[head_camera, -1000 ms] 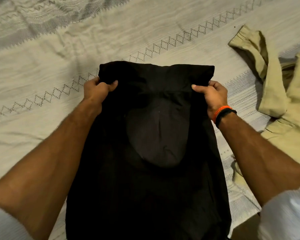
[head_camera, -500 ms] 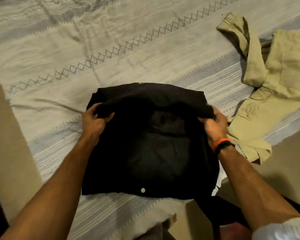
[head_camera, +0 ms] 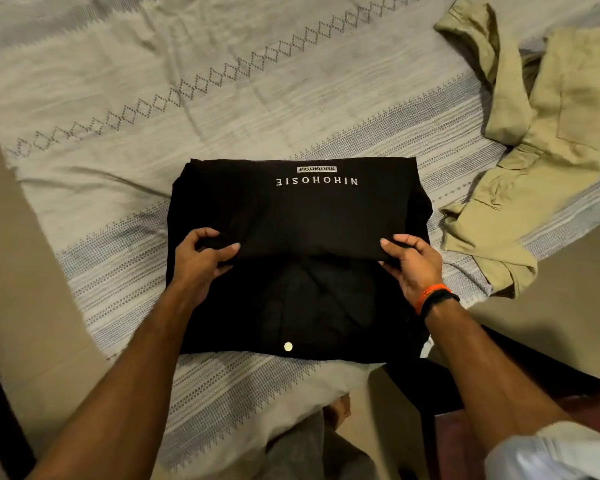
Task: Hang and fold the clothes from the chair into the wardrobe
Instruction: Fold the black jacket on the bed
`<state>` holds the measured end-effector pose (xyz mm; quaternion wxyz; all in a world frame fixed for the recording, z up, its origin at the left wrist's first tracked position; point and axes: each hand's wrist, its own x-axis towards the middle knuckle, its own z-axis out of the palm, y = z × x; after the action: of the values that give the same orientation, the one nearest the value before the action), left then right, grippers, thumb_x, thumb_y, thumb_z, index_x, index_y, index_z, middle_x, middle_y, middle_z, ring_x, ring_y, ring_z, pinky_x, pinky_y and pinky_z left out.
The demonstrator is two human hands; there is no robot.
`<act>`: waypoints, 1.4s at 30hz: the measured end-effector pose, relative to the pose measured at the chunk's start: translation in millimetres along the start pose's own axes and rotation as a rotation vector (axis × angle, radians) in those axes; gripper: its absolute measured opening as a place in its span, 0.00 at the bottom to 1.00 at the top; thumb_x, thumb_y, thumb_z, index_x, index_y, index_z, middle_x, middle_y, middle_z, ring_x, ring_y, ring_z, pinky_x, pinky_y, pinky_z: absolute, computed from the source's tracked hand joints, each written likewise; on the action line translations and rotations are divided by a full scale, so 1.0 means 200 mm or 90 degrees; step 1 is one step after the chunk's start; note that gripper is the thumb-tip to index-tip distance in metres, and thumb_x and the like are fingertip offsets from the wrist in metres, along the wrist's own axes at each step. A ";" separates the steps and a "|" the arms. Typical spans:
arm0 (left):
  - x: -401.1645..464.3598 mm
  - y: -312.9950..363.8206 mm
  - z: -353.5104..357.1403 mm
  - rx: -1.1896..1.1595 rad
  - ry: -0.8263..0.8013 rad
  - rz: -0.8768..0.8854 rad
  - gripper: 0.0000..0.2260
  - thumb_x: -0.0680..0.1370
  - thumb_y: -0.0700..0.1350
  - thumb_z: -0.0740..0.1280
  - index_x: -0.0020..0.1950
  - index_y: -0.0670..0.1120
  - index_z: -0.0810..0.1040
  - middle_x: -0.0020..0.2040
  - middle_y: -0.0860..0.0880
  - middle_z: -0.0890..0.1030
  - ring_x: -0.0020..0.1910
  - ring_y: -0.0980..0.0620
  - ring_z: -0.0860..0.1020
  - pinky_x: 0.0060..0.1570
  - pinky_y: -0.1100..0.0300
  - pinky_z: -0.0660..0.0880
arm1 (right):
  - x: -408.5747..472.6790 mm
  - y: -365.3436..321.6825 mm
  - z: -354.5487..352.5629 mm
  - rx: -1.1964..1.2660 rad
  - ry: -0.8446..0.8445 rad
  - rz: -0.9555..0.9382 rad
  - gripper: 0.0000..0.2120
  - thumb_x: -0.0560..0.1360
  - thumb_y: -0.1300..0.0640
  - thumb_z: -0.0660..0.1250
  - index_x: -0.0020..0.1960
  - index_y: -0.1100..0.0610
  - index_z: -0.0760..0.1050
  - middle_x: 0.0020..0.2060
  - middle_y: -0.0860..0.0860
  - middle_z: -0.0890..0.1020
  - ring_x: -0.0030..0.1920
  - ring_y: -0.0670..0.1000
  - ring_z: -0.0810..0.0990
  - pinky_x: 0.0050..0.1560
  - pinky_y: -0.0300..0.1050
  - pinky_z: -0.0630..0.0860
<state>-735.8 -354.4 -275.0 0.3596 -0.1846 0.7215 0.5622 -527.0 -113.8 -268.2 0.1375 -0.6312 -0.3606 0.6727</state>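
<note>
A black shirt (head_camera: 302,216) with white lettering lies on the bed near its front edge, its far half folded toward me over the near half. My left hand (head_camera: 201,261) pinches the left end of the folded edge between thumb and fingers. My right hand (head_camera: 411,265), with an orange and a black band at the wrist, grips the right end of the same edge. A white button (head_camera: 288,346) shows near the shirt's front hem.
The bed is covered by a pale striped bedsheet (head_camera: 153,98) with a diamond pattern. A crumpled khaki garment (head_camera: 541,143) lies at the right, close to the shirt. Beige floor (head_camera: 21,278) shows on the left and right of the bed corner.
Both hands have drawn the shirt's far edge toward me and laid it over the near half, so the printed side now faces up. The view has pulled back from the bed.
</note>
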 end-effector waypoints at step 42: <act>0.37 -0.10 0.29 0.896 0.115 0.613 0.36 0.80 0.67 0.48 0.80 0.45 0.54 0.81 0.42 0.52 0.80 0.42 0.50 0.77 0.43 0.48 | 0.30 0.14 0.29 -0.991 0.138 -0.653 0.44 0.75 0.28 0.51 0.81 0.54 0.50 0.80 0.58 0.49 0.80 0.58 0.47 0.77 0.63 0.46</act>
<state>-753.4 -294.7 -349.1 0.0536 0.3640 0.9281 0.0580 -584.3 -112.2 -335.1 -0.0107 -0.3691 -0.9286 0.0371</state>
